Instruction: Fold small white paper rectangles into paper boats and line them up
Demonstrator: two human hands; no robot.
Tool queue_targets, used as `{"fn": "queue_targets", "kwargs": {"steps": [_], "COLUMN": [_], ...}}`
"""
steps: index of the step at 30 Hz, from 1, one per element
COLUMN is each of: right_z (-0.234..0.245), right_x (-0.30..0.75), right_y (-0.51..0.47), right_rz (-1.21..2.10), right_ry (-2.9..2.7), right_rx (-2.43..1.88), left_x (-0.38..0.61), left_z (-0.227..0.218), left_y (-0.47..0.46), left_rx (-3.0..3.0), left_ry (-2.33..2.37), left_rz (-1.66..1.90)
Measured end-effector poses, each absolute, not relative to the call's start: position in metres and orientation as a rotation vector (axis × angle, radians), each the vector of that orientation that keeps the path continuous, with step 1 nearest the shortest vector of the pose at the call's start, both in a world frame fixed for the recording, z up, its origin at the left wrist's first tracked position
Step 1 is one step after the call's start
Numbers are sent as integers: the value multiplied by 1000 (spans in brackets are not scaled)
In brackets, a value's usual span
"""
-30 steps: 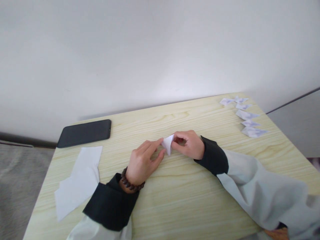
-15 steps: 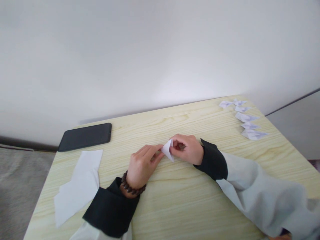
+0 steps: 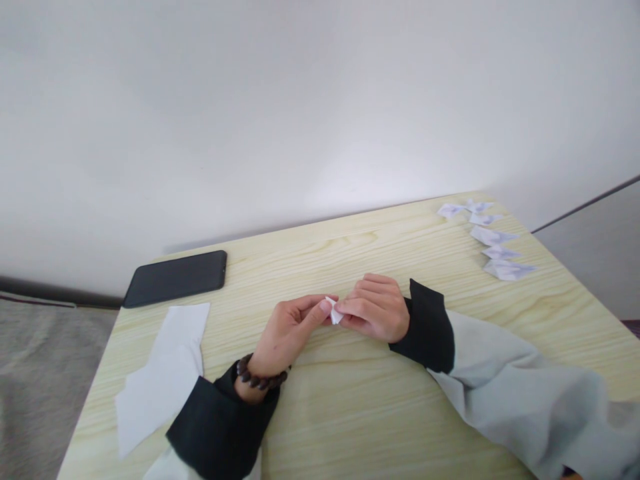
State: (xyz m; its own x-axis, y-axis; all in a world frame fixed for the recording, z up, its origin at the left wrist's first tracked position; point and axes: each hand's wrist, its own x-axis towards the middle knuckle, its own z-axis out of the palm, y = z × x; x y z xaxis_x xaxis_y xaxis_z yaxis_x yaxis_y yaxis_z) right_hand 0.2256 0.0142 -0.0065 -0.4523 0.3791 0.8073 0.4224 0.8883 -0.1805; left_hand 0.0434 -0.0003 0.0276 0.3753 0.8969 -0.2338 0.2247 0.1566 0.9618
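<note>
Between my two hands is a small piece of folded white paper [image 3: 335, 313], mostly covered by the fingers. My left hand [image 3: 293, 331], with a dark beaded bracelet at the wrist, pinches its left side, thumb on top. From the right, my right hand [image 3: 376, 309] grips the other side between thumb and curled fingers. Both hands are close together, low over the middle of the wooden table [image 3: 360, 407].
Loose white paper sheets [image 3: 163, 377] overlap on the left of the table. Behind them lies a black phone [image 3: 175, 279]. Several folded white paper figures [image 3: 509, 269] form a column near the far right edge. A pale wall [image 3: 320, 120] rises behind the table.
My fingers have shifted their grip and closed further over the folded paper, so less of it shows. My left thumb now presses on its top.
</note>
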Motion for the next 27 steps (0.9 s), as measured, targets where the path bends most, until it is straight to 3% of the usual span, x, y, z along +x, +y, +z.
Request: {"fn": "queue_targets", "kwargs": {"steps": [16, 27], "right_z": [-5, -4], "right_x": [227, 229], "right_y": [16, 16], "right_rz": [430, 529], "right_ry": [-1986, -1968], "right_rx": [-646, -623], "left_x": [35, 34], "left_z": [18, 22], "left_y": [4, 5], "left_rx": [1286, 1278], "left_ry": [1154, 1195], "left_rz": [697, 649]}}
